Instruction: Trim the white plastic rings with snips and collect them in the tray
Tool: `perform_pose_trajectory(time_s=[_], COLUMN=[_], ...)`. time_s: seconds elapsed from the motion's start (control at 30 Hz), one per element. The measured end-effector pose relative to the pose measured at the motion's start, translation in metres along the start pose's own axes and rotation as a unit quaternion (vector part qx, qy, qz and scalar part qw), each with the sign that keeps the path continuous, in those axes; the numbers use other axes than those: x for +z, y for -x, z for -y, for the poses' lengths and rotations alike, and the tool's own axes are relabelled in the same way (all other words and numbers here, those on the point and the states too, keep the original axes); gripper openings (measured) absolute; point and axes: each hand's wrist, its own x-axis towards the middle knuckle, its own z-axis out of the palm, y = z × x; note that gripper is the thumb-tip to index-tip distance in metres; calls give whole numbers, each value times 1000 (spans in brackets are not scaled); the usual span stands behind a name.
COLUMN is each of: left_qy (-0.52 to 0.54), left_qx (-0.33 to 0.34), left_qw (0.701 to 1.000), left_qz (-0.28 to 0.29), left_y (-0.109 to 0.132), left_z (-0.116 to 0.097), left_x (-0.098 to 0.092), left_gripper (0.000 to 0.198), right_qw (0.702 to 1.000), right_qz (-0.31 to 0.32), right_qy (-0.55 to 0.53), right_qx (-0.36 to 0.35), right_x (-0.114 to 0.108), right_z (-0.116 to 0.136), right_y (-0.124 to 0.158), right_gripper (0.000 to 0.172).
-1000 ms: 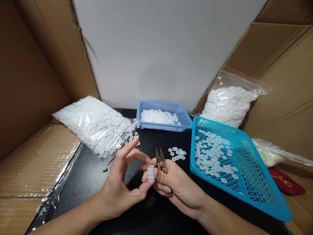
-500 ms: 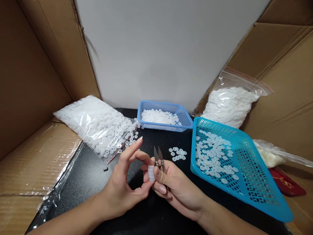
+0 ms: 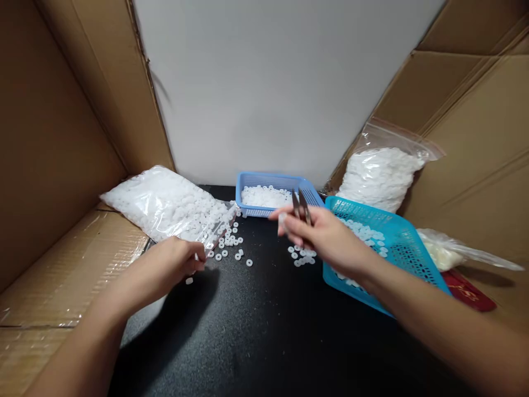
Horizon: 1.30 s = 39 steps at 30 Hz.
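Observation:
My right hand (image 3: pixel 320 231) is closed on a pair of thread snips (image 3: pixel 302 207), blades up and apart. A small whitish piece (image 3: pixel 282 220), blurred, shows at its fingertips; I cannot tell if it is one ring or more. That hand is above the table between the two baskets. By the mouth of a clear bag of white rings (image 3: pixel 165 201), my left hand (image 3: pixel 177 258) has its fingers curled down together. What they hold, if anything, is hidden. One white ring (image 3: pixel 189 281) lies just below it, and loose white rings (image 3: pixel 229 240) are scattered to its right.
A light-blue basket (image 3: pixel 276 178) with white rings stands at the back. On the right are a turquoise basket (image 3: pixel 407 242) with flat rings, partly behind my right arm, a zip bag of white pieces (image 3: pixel 378 176) and a red packet (image 3: pixel 471 292). Cardboard (image 3: pixel 61 110) walls flank the black table.
My hands have parted. The left moved left to the bag; the right moved up and right with the snips. The stack of white rings between them is no longer visible. More loose rings show near the bag.

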Motion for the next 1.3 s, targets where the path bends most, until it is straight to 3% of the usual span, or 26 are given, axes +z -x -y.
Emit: perform_pose_trajectory(time_s=[0.13, 0.27, 0.4, 0.53, 0.67, 0.73, 0.8, 0.9, 1.03, 1.3], left_qy=[-29, -32, -15, 5, -5, -12, -20, -29, -28, 8], left_qx=[-7, 24, 64, 90, 89, 90, 85, 70, 50, 56], left_qw=[1000, 999, 998, 995, 995, 995, 996, 996, 998, 996], left_qz=[4, 12, 17, -44, -46, -33, -33, -40, -35, -68], left_y=[2, 2, -1, -18, -35, -37, -37, -36, -36, -33], left_z=[11, 14, 10, 7, 14, 18, 21, 23, 23, 22], left_x=[15, 26, 28, 39, 57, 63, 64, 62, 59, 62], left_gripper=[18, 24, 22, 20, 12, 20, 29, 32, 33, 25], right_qw=[987, 973, 964, 960, 960, 961, 961, 964, 966, 977], right_qz=[-98, -84, -40, 71, 88, 83, 71, 44, 43, 54], right_qy=[130, 213, 250, 243, 231, 229, 230, 231, 216, 154], right_qx=[0, -22, -84, -123, -131, -133, -133, -128, -136, -140], right_x=[-28, -27, -5, 34, 64, 69, 69, 70, 81, 92], right_z=[-11, -21, -30, -45, -64, -72, -77, -80, -83, -87], right_y=[-78, -114, -88, -34, 1, 2, -7, -30, -53, -50], right_gripper=[26, 32, 31, 13, 11, 8, 16, 29, 32, 32])
